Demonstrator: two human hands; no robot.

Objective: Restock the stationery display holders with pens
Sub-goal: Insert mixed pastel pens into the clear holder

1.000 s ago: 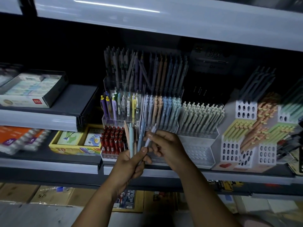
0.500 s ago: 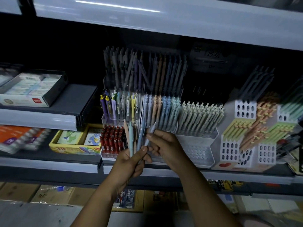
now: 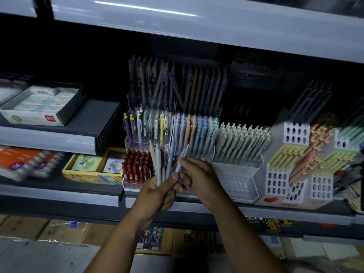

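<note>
the upper shelf [image 3: 197, 26] hangs over the packed pen rows [image 3: 197, 131], leaving a dark gap above their tips. open room lies in front of the lower shelf edge [image 3: 59, 196]; red pens [image 3: 136, 166] and the white holder [image 3: 236, 184] crowd its front.

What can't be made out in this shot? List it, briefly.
Head view only:
- Lower ends of the pens in the left hand: hidden by its fingers.
- Lower end of the lilac pen that the right hand pinches: behind the fingers.
- Top-row pens: too dark for colours.
- Print on the black box: dark, blurred.
- Notebooks: motion-blurred, cut off by the left edge.
</note>
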